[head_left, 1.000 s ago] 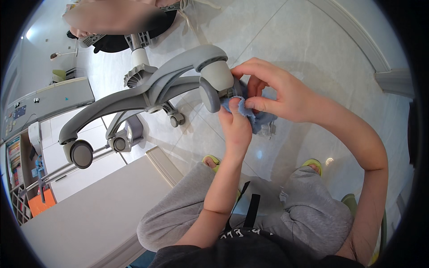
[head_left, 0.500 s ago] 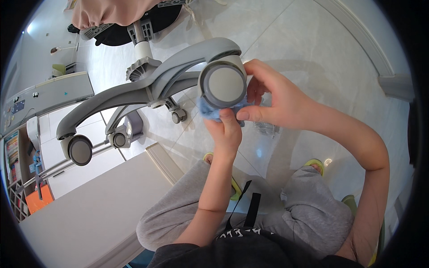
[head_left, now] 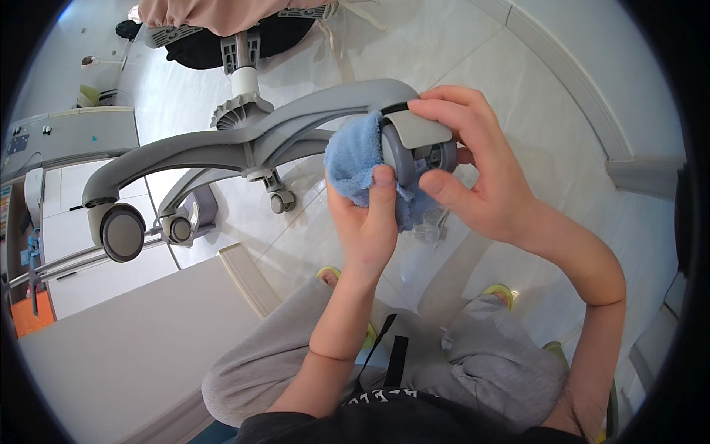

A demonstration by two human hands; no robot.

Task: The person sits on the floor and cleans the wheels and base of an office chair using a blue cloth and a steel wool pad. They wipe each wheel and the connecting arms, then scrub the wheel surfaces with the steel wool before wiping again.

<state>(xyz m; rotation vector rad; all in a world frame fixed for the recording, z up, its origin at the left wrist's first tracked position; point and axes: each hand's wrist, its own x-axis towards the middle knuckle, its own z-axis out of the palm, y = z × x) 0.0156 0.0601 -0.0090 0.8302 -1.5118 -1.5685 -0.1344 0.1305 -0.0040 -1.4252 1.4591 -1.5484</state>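
Note:
An office chair lies tipped over, its grey star base [head_left: 244, 140] pointing toward me. My left hand [head_left: 364, 222] holds a blue cloth [head_left: 353, 157] pressed against the side of a grey caster wheel [head_left: 408, 148] at the end of one leg. My right hand [head_left: 473, 170] grips that same caster, fingers over its top hood and thumb beneath it. Part of the cloth hangs below the wheel between my two hands.
Other casters [head_left: 122, 231] of the base hang at the left, and a small one [head_left: 281, 201] sits near the middle. A white cabinet top [head_left: 111, 348] fills the lower left. The glossy tiled floor [head_left: 518, 66] meets a skirting board [head_left: 584, 89] at the right. My knees in grey trousers [head_left: 473, 362] are below.
The wheel, which faced me half a second ago, has turned edge-on. The cloth has moved from beneath the wheel to its left side, and my right hand now covers the hood.

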